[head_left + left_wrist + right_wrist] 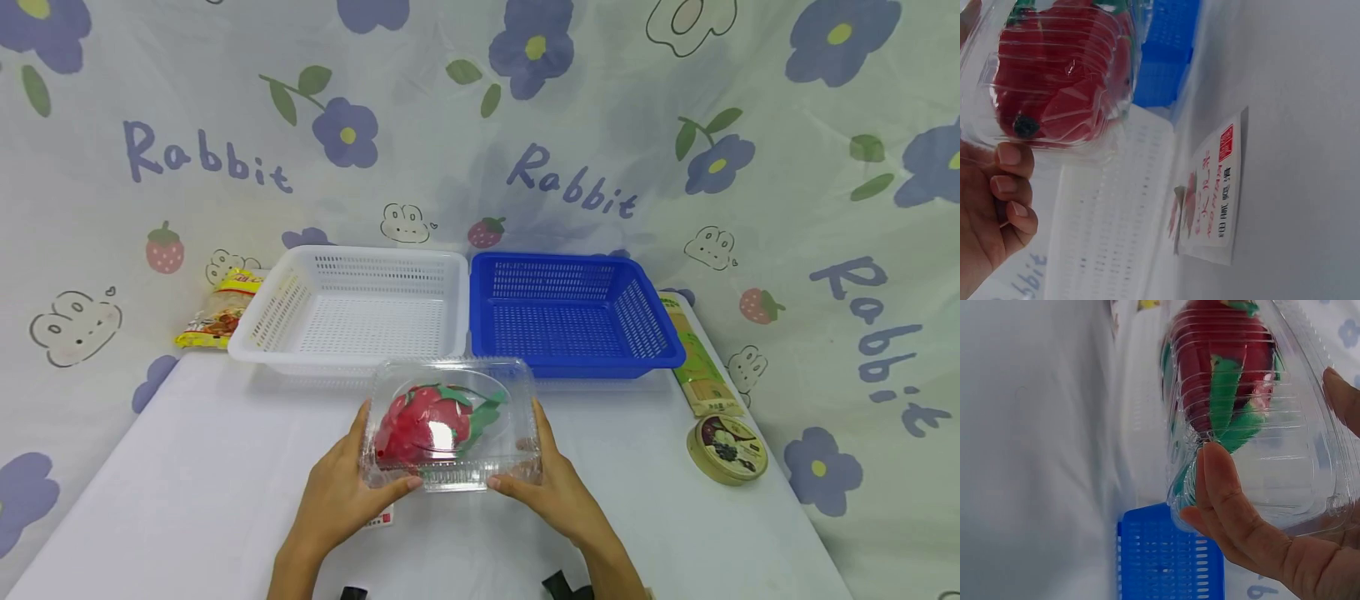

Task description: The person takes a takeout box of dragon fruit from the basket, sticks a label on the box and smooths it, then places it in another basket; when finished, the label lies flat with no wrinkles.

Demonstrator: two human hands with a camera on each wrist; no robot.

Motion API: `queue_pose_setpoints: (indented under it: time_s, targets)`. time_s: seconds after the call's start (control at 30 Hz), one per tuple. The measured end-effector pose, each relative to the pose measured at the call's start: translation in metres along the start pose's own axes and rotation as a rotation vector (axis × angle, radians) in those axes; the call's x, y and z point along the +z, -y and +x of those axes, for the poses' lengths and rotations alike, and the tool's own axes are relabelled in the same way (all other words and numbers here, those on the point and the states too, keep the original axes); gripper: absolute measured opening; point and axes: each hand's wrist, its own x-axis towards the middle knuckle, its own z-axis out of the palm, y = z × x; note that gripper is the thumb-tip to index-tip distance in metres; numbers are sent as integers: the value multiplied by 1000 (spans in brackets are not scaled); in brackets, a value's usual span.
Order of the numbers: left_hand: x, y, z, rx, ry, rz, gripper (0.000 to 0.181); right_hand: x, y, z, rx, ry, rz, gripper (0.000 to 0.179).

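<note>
Both hands hold a clear plastic clamshell box (453, 425) raised above the table, in front of two baskets. Inside it lies a red dragon fruit (431, 421) with green leaf tips, looking like a model. The left hand (348, 483) grips the box's left end, thumb along the near edge; in the left wrist view its fingers curl under the bottom. The right hand (551, 483) grips the right end the same way, its fingers (1229, 487) beneath the box in the right wrist view. A white printed packet (1210, 194) lies on the table below, mostly hidden in the head view.
A white basket (348, 358) and a blue basket (577, 367) stand side by side at the back. A yellow food bag (221, 312) sits left of them. At right lie a green-yellow packet (701, 362) and a round gold tin (727, 450). A patterned curtain (450, 125) hangs behind.
</note>
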Motion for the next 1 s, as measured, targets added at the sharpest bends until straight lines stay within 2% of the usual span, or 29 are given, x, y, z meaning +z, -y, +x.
queue_pose_setpoints:
  time_s: [0.47,1.0]
  targets:
    - [13,3,-4,3,-3,0,118,-1,-8,-5,-21,-19,-11,113]
    - [18,3,-4,-26,26,21,118,-3,-18,-3,7,10,-15,115]
